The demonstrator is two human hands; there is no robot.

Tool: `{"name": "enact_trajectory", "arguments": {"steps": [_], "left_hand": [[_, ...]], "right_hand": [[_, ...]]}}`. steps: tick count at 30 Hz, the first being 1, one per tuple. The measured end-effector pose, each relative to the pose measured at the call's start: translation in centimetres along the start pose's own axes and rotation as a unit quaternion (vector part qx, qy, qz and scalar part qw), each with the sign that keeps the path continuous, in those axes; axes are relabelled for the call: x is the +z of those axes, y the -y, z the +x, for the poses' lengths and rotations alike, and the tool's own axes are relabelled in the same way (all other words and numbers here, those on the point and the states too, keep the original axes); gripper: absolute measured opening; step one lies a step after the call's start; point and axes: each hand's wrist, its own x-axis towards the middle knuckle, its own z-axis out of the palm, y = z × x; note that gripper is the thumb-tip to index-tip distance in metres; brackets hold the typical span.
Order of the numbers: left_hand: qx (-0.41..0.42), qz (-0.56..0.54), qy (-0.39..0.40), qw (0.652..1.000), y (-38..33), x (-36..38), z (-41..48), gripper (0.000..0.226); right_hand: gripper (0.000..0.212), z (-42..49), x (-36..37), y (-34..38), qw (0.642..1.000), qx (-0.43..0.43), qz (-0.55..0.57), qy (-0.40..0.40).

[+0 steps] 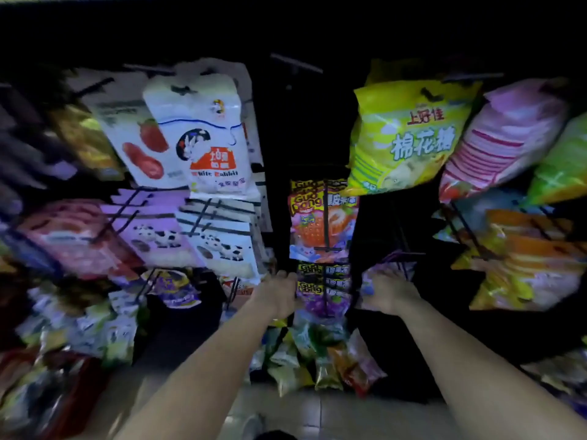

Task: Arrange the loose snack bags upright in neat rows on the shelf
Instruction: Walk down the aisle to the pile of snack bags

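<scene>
Dim, blurred snack display, left hand beside purple Guo Dong bags on a hook, right hand touching a purplish bag, strawberry Guo Dong bags above, White Rabbit bag upper left, yellow marshmallow bag upper right, loose bags heaped below.

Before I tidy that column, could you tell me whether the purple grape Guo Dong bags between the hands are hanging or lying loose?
Hanging: the purple grape Guo Dong bags sit stacked on a black wire peg, below the strawberry ones.

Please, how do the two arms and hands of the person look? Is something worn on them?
Both forearms are bare up to the picture's lower edge: no sleeve, watch, bracelet or glove shows. The left hand and the right hand are bare too. The picture is too blurred to show rings.
</scene>
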Motion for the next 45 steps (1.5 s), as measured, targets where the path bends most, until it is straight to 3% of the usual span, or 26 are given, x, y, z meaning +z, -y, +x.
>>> {"name": "enact_trajectory", "arguments": {"steps": [5, 8, 16, 22, 29, 38, 45], "left_hand": [[0.104, 0.013, 0.059, 0.993, 0.5, -1.0, 2.4, 0.073], [0.171, 0.03, 0.069, 0.982, -0.2, -0.8, 2.7, 0.071], [0.303, 0.067, 0.1, 0.946, -5.9, 2.5, 0.8, 0.071], [0.29, 0.096, 0.116, 0.945, -10.6, 9.2, -0.3, 0.061], [0.262, 0.067, 0.111, 0.956, -13.7, 26.2, 8.8, 0.056], [0.22, 0.117, 0.071, 0.966, -10.5, 51.1, 24.3, 0.07], [0.234, 0.092, 0.049, 0.967, -5.2, 57.6, 23.1, 0.065]], "right_hand": [[0.073, -3.6, 1.0, 1.3, 0.988, 0.141, 0.065, -0.011], [0.067, -6.1, 2.0, 2.0, 0.977, 0.188, 0.1, -0.026], [0.077, -14.1, 5.6, -1.1, 0.946, 0.283, 0.153, -0.038], [0.076, -17.7, 11.8, -6.6, 0.94, 0.3, 0.162, -0.024], [0.07, -9.8, 26.5, -14.6, 0.952, 0.262, 0.157, -0.016], [0.074, 4.9, 50.9, -21.0, 0.958, 0.244, 0.149, -0.016], [0.07, 4.9, 58.7, -18.1, 0.961, 0.238, 0.136, -0.041]]}}
